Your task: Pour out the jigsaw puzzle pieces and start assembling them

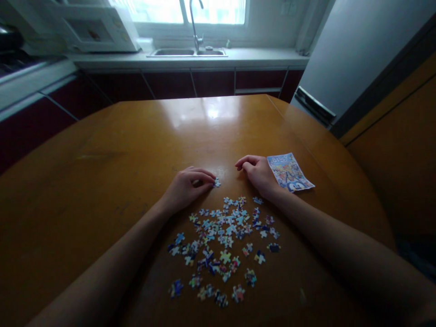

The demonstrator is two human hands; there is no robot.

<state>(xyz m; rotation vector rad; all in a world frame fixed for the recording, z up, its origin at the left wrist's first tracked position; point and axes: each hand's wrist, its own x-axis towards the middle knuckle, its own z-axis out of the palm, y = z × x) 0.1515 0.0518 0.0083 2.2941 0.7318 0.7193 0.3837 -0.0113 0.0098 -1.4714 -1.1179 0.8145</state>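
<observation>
My left hand (190,186) rests on the wooden table, thumb and fingers pinched on a small pale jigsaw puzzle piece (217,182) at the tabletop. Across from it, my right hand (259,173) lies loosely curled with nothing visible in its fingers. Its wrist side is beside a printed picture sheet (289,171), which it partly overlaps. Between my forearms spreads a loose pile of jigsaw pieces (230,222), mostly pale blue and white, some dark blue or multicoloured. Several stray pieces, such as a dark blue one (273,247), lie around the pile's edges.
The glossy table (136,136) has rounded sides. Beyond it runs a counter (259,54) with a double sink (177,52) and tap (195,27) below a window. A white microwave (98,29) stands at back left; a fridge (361,50) rises on the right.
</observation>
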